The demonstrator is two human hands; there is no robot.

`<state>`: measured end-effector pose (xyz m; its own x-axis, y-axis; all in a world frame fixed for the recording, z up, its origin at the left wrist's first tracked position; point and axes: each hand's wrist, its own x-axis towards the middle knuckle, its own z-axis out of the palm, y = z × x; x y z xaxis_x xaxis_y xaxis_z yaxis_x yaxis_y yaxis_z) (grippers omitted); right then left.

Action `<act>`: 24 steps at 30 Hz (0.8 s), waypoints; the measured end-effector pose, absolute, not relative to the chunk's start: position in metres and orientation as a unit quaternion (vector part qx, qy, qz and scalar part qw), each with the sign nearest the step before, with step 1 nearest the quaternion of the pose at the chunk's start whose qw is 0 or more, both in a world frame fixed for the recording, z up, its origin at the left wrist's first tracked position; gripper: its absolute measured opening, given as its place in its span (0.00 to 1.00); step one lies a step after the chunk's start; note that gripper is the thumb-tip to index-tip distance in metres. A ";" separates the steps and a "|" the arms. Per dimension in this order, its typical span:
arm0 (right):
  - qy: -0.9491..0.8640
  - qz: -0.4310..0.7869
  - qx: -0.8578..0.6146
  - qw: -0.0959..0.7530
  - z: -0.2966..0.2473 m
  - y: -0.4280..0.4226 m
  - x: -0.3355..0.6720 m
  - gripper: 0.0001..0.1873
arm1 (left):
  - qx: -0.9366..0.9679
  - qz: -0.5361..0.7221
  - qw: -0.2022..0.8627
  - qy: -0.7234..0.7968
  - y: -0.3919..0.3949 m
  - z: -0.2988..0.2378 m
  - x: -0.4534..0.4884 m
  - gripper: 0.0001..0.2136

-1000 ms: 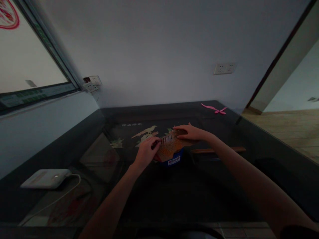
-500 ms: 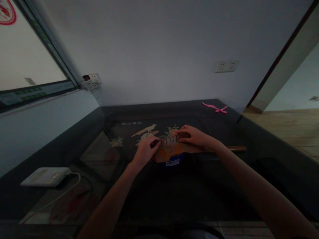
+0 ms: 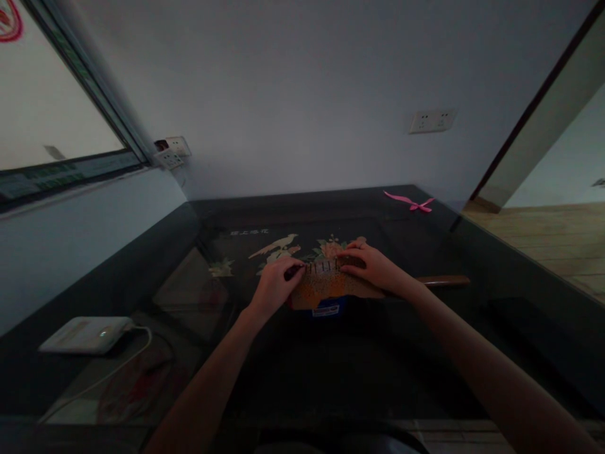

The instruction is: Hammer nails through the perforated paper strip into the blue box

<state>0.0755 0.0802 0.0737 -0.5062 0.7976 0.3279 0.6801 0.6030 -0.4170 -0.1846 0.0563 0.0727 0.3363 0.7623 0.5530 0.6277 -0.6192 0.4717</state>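
Note:
A tan and orange speckled sheet-like piece, with a row of short dark strips along its far edge, is between my hands over the table. Its exact kind cannot be made out in the dim light. My left hand is closed on its left end, where a dark red-brown part shows between thumb and fingers. At the right end, my right hand pinches the far corner with bent fingers. Under the near edge sits a blue item with a white label. A brown wooden handle sticks out beyond my right forearm.
The dark glossy table carries a printed bird and flowers. A white device with a cable lies at the left, a pink ribbon at the far right. A dark flat object rests near the right edge. Walls stand behind.
My right hand has shifted slightly right, and more of the speckled piece shows below it. The blue item is covered a little more. My left hand has barely moved.

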 end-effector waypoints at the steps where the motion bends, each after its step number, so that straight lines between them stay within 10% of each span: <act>1: -0.859 0.119 -0.430 0.250 0.073 0.080 0.075 0.16 | 0.813 0.385 0.086 0.428 0.056 0.073 -0.185 0.05; 24: -0.826 0.125 -0.427 0.346 0.077 0.064 0.067 0.07 | 0.824 0.367 0.113 0.417 0.058 0.073 -0.187 0.05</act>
<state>0.0666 0.0639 0.0773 -0.3952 0.7921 0.4652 0.6193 0.6038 -0.5019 -0.1868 0.0579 0.0732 0.3828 0.7696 0.5111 0.6040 -0.6271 0.4919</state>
